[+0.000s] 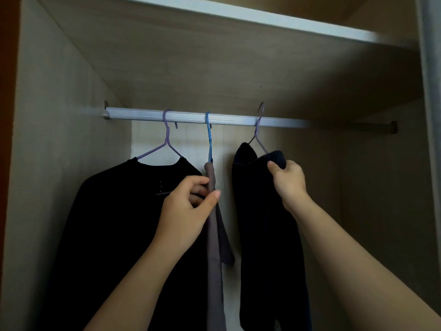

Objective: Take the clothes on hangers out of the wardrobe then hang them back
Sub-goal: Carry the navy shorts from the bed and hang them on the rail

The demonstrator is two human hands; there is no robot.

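Head view centres on three garments hanging from the rail [143,115] inside the wardrobe. The grey garment [212,235] hangs edge-on from the blue hanger [209,139] in the middle, and the left hand [186,206] pinches its upper fold between thumb and curled fingers [200,181]. At three o'clock from it, the dark garment [262,223] hangs on a purple hanger [259,130], whose hook sits tilted across the rail. The right hand [288,182] grips the bunched shoulder of that garment, fingers [274,167] closed round the cloth. At nine o'clock hangs the black top [119,223] on a second purple hanger [167,139], touched by neither hand.

Both hands hold cloth, not the hangers. A pull towards six o'clock would likely drag a garment off its hanger, or tip the hanger so one shoulder slides free. The tilted hook at three o'clock looks the least secure; a sideways tug might flick it off the rail and drop hanger and garment together. The shelf [238,13] at twelve o'clock leaves limited room above the rail, so a hook lifted carelessly could knock it.
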